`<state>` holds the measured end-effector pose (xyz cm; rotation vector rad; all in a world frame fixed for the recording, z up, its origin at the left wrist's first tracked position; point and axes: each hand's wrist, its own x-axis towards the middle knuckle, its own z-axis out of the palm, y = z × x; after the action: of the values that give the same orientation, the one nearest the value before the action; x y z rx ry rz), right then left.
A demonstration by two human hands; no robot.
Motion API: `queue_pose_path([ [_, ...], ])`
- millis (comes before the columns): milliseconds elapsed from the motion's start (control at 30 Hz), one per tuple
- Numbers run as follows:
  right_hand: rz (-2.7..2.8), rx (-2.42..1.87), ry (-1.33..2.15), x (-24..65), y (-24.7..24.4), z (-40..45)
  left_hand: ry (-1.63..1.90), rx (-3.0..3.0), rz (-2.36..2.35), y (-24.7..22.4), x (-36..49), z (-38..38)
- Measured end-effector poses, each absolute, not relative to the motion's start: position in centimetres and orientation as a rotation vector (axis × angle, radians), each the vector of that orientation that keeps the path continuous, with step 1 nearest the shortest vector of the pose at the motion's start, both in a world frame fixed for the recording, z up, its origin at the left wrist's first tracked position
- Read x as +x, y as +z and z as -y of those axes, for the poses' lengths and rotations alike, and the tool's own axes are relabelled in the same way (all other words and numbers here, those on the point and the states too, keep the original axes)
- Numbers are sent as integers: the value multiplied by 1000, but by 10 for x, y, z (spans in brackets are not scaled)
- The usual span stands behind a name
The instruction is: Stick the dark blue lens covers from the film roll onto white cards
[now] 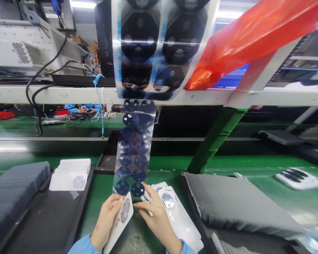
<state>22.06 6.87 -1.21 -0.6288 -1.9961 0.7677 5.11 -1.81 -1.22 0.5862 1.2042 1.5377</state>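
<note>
Left hand (107, 220) grips white cover (121, 220) | right hand (156, 217) open, fingers spread on sticker strip (132, 158)

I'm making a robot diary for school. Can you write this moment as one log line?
left hand: holds white card | right hand: fingertips at film strip end, over white card stack | surface: green bench

Single head-worn view, looking forward and down from just above the desk (228, 165), close over both hands at the bottom edge, facing the shelf rail (69, 95) and hanging film strip (134, 148) ahead
</note>
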Motion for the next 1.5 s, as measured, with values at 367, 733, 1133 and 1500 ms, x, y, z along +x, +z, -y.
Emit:
queue_pose_path([
  [367, 1728, -565, 1111, 224, -1, -53, 1629, 521, -1306, -7, 46, 16],
  [733, 1346, -689, 1436, 211, -7, -47, 1766, 809, -1667, -18, 68, 23],
  [1133, 1290, -882, 1474, 202, -17, -52, 1608, 1001, -1745, -21, 72, 23],
  [1500, 1321, -919, 1490, 201, -18, -50, 1531, 826, -1522, -22, 75, 24],
])
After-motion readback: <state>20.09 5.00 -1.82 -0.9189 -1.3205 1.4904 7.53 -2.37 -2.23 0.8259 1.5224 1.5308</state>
